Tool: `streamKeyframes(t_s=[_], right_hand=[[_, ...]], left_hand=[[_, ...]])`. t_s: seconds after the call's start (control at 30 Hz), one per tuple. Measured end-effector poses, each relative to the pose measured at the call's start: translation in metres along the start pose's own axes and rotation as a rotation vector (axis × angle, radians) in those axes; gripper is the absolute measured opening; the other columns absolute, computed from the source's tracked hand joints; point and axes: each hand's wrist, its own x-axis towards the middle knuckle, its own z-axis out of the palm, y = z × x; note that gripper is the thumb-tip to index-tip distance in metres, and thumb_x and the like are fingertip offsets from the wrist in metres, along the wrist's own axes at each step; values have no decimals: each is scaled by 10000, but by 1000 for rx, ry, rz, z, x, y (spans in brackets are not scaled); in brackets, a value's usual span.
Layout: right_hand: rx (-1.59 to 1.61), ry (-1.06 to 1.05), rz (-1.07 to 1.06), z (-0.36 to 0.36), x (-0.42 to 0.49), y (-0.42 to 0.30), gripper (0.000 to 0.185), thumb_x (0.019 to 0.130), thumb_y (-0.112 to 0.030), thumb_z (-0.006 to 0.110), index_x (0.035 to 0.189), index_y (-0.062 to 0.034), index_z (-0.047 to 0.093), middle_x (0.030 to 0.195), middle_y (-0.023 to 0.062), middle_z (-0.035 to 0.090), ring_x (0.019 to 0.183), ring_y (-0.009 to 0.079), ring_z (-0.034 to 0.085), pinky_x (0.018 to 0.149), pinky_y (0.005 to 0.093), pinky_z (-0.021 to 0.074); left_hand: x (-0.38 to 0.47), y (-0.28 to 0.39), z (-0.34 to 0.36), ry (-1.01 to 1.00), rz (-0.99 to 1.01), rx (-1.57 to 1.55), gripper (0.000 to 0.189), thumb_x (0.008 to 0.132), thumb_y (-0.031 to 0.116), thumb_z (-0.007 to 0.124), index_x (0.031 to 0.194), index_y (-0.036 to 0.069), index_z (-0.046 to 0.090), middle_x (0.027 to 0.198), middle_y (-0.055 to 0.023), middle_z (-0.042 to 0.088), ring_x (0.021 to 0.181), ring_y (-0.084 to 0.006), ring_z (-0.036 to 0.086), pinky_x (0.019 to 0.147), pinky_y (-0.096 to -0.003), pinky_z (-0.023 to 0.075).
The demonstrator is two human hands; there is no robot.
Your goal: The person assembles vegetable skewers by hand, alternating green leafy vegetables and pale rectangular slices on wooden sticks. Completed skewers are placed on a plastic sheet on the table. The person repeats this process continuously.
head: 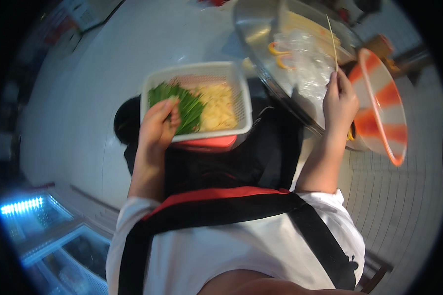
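My right hand (340,96) pinches the lower end of a thin wooden skewer (332,42), which points up and away above the round metal table. My left hand (158,120) is over the near-left side of a white plastic basket (245,110), fingertips closed on a small pale-green piece (173,99) too blurred to name. In the basket, green leafy vegetables (190,110) lie on the left and pale yellow slices (217,107) on the right. Part of the greens is hidden behind my left hand.
Beyond my right hand are yellow-handled scissors (282,59), clear plastic bags (306,55) and a tray of pale sticks (310,27) on the metal table (254,22). An orange-and-white striped bowl (382,107) stands tilted at the right. Something red (210,142) sits under the basket.
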Motion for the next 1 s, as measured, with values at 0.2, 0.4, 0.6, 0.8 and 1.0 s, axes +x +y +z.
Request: streamKeyframes(t_s=[0.2,0.4,0.6,0.8,1.0], right_hand=[[543,-658,-242,44,-122,-87,256,849,-66,572,1086,19,617,632,150,577,552,251,591,540,322,470],[641,-806,-265,56,-157,-90,314,823,-38,567,1131,19,587,622,162,582,551,308,602,515,361,487],[626,-820,-268,58,-155,-87,303,839,-28,564,1134,35,585,617,166,562,543,288,587,528,323,468],[608,-836,-259,59,-154,-86,297,847,-21,564,1135,43,585,632,179,566,557,285,596,548,304,467],[577,-842,-280,59,-152,-87,292,839,-28,569,1123,41,593,640,178,571,562,294,597,550,314,470]], left_hand=[[-5,-1,8,28,-97,-306,223,922,161,528,999,-48,523,715,-22,461,629,-99,402,554,-211,348],[-5,3,6,-1,-190,-500,242,921,159,528,1026,-56,489,668,0,446,575,-75,400,500,-192,338],[-1,-2,9,23,-243,-513,273,924,159,525,1054,-69,453,637,4,439,533,-68,405,468,-182,351],[0,-2,9,11,-256,-493,286,925,163,525,1060,-75,446,640,7,445,533,-64,412,465,-173,358],[-2,0,12,49,-226,-359,256,928,164,514,1023,-71,477,609,13,440,499,-60,387,446,-180,335]])
